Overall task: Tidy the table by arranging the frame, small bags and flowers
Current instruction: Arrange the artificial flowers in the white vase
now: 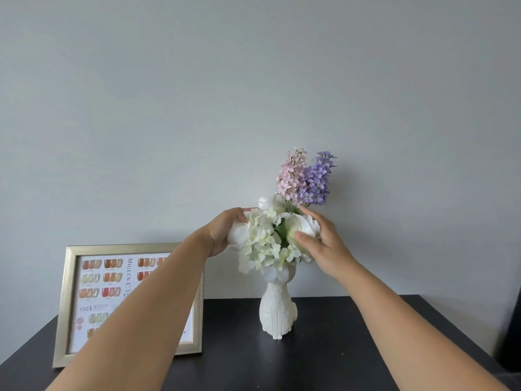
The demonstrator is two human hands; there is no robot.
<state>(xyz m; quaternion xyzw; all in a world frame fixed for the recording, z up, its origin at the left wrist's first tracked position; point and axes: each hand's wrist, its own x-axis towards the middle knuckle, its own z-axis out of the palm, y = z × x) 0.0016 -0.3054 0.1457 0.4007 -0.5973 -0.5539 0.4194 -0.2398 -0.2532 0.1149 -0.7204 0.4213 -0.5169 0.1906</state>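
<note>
Two bare hands reach into a bunch of flowers (270,241) standing in a white vase (277,309) on a dark desk (338,348). The left hand (222,232) cups a white bloom on the bunch's left side, its fingers (239,214) curled round the petals. The right hand (327,246) rests on the white bloom opposite, its fingers (306,238) spread apart and laid flat against the petals rather than closed on them. Just above the right fingers rise a pink spray (290,176) and a purple spray (317,179). Below and to the left of the left fingers, a silver frame (66,300) stands upright against the grey wall (253,80), partly hidden by the left forearm. The small bags cannot be seen.
</note>
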